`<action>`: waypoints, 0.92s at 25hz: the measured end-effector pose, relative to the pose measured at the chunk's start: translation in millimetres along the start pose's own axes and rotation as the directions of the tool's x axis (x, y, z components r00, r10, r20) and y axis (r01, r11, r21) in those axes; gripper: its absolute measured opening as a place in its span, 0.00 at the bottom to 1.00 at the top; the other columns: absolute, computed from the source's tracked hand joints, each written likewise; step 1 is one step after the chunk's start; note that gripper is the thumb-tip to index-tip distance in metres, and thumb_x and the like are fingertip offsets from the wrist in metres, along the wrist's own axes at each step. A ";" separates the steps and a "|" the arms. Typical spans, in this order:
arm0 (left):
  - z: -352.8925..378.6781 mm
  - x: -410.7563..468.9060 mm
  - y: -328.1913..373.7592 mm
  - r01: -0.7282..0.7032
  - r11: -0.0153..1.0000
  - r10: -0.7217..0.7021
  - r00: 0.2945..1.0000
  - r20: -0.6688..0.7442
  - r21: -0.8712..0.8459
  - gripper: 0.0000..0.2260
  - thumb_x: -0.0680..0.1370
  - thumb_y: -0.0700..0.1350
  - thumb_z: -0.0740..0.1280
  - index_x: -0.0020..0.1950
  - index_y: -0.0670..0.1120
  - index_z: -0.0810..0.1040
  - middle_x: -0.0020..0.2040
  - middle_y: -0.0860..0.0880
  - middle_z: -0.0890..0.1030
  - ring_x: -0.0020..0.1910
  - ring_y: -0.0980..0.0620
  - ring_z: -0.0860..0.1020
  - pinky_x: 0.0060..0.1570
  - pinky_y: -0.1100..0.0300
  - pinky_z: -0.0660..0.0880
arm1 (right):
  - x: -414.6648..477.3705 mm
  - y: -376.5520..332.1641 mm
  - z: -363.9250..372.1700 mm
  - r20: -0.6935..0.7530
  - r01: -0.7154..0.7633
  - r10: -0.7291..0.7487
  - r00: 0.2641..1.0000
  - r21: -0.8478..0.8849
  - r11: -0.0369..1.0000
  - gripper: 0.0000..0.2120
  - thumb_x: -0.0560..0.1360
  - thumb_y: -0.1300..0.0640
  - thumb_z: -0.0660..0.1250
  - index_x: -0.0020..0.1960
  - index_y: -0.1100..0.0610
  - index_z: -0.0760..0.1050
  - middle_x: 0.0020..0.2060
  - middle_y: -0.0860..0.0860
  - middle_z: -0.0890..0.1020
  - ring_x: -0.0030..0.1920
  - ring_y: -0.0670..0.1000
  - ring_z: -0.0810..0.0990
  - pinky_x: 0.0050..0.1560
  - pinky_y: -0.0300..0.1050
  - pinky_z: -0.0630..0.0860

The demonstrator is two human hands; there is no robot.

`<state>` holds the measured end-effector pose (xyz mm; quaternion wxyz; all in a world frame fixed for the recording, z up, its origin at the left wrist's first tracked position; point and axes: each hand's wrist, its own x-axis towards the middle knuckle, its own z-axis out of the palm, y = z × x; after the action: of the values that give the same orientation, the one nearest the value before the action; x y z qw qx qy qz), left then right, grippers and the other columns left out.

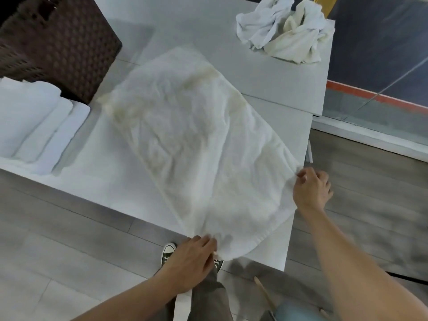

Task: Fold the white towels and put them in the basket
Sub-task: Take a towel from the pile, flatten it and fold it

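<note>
Holding a white towel (185,140) by two corners, both hands at the near edge of the worktop (278,89). Left hand (187,262) pinches the near corner, which hangs just past the worktop edge. Right hand (311,191) pinches the right-side corner with curled fingers. Towel lies spread and wrinkled, diagonal across the worktop, with yellowish patches toward its far end. Dark woven basket (58,42) stands at far left. Folded towels (34,121) lie just in front of it. Crumpled towels (284,26) are piled at the far right, well apart from the spread one. One shoe (168,251) shows on the floor (58,239), partly behind the left hand.
</note>
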<state>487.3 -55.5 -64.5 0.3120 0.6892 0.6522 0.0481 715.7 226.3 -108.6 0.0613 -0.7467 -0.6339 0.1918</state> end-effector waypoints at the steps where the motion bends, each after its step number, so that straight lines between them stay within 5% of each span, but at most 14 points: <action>1: -1.4 -6.3 2.2 -0.006 1.000 0.007 1.000 0.027 -0.019 0.13 0.78 0.52 0.50 0.54 0.51 0.70 0.50 0.53 0.76 0.46 0.51 0.75 0.47 0.54 0.74 | -7.3 9.4 2.1 0.055 -0.070 0.065 0.996 0.090 0.994 0.03 0.80 0.56 0.61 0.53 0.51 0.72 0.57 0.55 0.74 0.52 0.58 0.72 0.66 0.60 0.65; 4: -8.0 -25.6 0.9 0.015 0.992 -0.012 1.000 0.029 -0.123 0.13 0.78 0.55 0.49 0.52 0.51 0.69 0.49 0.54 0.75 0.47 0.53 0.73 0.47 0.56 0.72 | -38.9 28.9 0.8 0.192 -0.268 0.218 0.957 0.297 0.917 0.10 0.79 0.53 0.66 0.57 0.52 0.68 0.48 0.50 0.79 0.49 0.56 0.77 0.63 0.63 0.72; 7: -21.0 -46.3 -8.6 0.014 0.975 -0.012 1.000 0.012 -0.220 0.06 0.79 0.54 0.53 0.47 0.53 0.66 0.44 0.56 0.74 0.42 0.56 0.71 0.44 0.59 0.70 | -69.4 36.8 -5.6 0.343 -0.406 0.268 0.900 0.440 0.801 0.21 0.79 0.58 0.69 0.70 0.58 0.68 0.56 0.53 0.78 0.55 0.58 0.79 0.54 0.49 0.73; 10: -38.6 -69.1 -20.0 0.025 0.970 -0.027 1.000 -0.006 -0.242 0.06 0.79 0.52 0.55 0.44 0.53 0.66 0.37 0.56 0.70 0.38 0.55 0.70 0.40 0.56 0.70 | -102.1 37.9 -7.4 0.408 -0.434 0.286 0.867 0.339 0.835 0.13 0.80 0.59 0.68 0.62 0.63 0.76 0.56 0.60 0.82 0.48 0.56 0.78 0.49 0.46 0.72; 15: -63.6 -105.6 -37.8 0.104 0.926 -0.132 0.990 -0.053 -0.363 0.09 0.80 0.48 0.61 0.41 0.51 0.66 0.31 0.53 0.68 0.30 0.55 0.65 0.34 0.59 0.65 | -167.1 39.7 -7.2 0.252 -0.461 0.412 0.876 0.184 0.868 0.17 0.78 0.55 0.69 0.62 0.63 0.75 0.58 0.63 0.78 0.53 0.62 0.79 0.55 0.54 0.76; 20: -97.7 -136.7 -51.8 0.149 0.837 -0.217 0.973 -0.071 -0.526 0.06 0.79 0.44 0.62 0.42 0.52 0.72 0.28 0.53 0.70 0.28 0.58 0.66 0.33 0.58 0.65 | -215.7 5.4 -52.5 0.048 -0.414 0.453 0.890 0.501 0.760 0.14 0.79 0.63 0.66 0.63 0.68 0.72 0.54 0.61 0.78 0.48 0.56 0.72 0.48 0.47 0.66; 23: -124.2 -146.2 -68.0 0.168 0.739 -0.316 0.941 -0.116 -0.652 0.07 0.80 0.43 0.61 0.42 0.51 0.73 0.28 0.53 0.66 0.28 0.57 0.66 0.34 0.57 0.66 | -229.6 -35.3 -84.8 -0.045 -0.273 0.387 0.921 0.634 0.723 0.18 0.79 0.64 0.66 0.69 0.62 0.72 0.52 0.54 0.75 0.48 0.54 0.72 0.48 0.45 0.68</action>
<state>348.2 -148.8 51.2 0.4553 0.4426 0.7123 0.2992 685.8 23.0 29.1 0.3213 -0.8001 -0.3845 0.3297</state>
